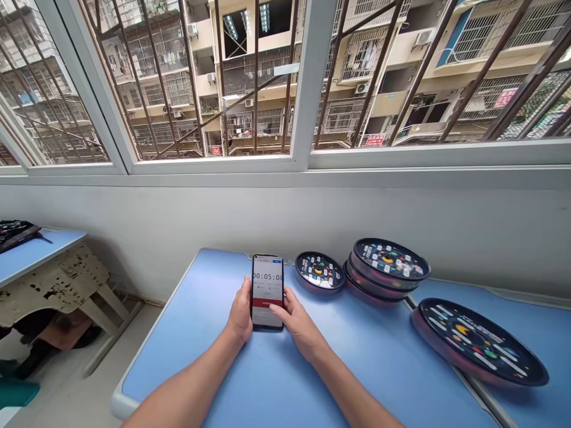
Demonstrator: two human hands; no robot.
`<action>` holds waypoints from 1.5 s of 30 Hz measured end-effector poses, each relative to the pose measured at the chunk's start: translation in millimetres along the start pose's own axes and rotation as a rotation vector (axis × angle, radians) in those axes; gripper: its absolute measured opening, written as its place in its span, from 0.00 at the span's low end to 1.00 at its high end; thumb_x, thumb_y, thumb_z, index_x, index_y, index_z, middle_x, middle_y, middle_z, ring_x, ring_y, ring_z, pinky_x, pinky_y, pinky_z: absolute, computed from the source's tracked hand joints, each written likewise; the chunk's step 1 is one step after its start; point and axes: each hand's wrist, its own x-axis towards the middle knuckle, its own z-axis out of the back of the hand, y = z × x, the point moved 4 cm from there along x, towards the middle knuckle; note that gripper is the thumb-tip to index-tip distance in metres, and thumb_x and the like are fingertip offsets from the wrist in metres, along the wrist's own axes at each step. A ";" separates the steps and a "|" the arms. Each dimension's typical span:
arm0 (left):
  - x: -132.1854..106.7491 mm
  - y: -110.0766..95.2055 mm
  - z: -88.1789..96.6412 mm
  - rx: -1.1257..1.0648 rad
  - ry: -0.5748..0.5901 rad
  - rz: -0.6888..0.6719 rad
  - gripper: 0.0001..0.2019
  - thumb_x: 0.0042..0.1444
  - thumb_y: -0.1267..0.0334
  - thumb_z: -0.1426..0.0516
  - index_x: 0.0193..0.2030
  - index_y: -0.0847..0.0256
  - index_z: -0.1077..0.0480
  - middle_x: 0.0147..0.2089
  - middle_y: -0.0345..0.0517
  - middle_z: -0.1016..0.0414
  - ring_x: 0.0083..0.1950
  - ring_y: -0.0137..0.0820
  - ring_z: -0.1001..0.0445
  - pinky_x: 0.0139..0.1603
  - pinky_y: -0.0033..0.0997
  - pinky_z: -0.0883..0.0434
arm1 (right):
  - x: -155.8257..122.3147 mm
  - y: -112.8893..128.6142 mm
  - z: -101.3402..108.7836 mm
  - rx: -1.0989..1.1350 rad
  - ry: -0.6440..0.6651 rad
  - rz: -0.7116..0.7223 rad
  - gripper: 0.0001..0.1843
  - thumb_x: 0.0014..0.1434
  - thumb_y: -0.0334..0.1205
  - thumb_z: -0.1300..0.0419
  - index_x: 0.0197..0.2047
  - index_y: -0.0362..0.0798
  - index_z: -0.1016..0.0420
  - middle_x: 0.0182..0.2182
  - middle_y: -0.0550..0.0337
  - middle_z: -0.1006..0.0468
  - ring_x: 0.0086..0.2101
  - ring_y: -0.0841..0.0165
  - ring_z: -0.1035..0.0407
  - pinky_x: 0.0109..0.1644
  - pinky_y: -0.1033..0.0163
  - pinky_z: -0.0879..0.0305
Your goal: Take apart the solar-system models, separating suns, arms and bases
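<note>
The left hand [241, 310] and right hand [297, 321] grasp one smartphone [267, 291], with one round tin [319, 272], a stack of three tins [387, 264] and one more tin [479, 342] to its right.

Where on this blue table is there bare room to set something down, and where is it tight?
Bare blue tabletop lies left of the left hand, with a second patch between the right hand and the large round case. It is crowded beyond the phone, where the small round case sits close to the stacked round cases.

a slim left hand [241, 309] and right hand [298, 324], both bare (short nails, it seems)
</note>
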 end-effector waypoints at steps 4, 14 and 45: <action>0.0 -0.1 -0.4 -0.005 0.007 0.003 0.23 0.55 0.48 0.49 0.46 0.65 0.28 0.45 0.51 0.24 0.49 0.40 0.29 0.54 0.38 0.36 | 1.0 -1.4 -0.1 -0.029 -0.025 0.000 0.22 0.49 0.42 0.39 0.48 0.53 0.38 0.46 0.57 0.26 0.48 0.62 0.33 0.54 0.52 0.40; -0.1 0.6 0.2 -0.002 0.014 -0.003 0.24 0.55 0.47 0.50 0.47 0.67 0.29 0.45 0.52 0.24 0.48 0.40 0.28 0.53 0.38 0.35 | 1.0 -2.0 -1.1 -0.016 -0.035 -0.011 0.24 0.49 0.43 0.39 0.49 0.52 0.40 0.44 0.56 0.25 0.47 0.61 0.32 0.53 0.51 0.39; 1.0 2.2 2.8 -0.021 -0.036 -0.004 0.22 0.54 0.49 0.48 0.46 0.64 0.29 0.44 0.49 0.23 0.48 0.40 0.28 0.54 0.38 0.36 | 1.5 -3.1 -1.6 -0.020 -0.033 0.009 0.20 0.49 0.41 0.38 0.45 0.52 0.37 0.42 0.57 0.24 0.45 0.61 0.31 0.51 0.53 0.37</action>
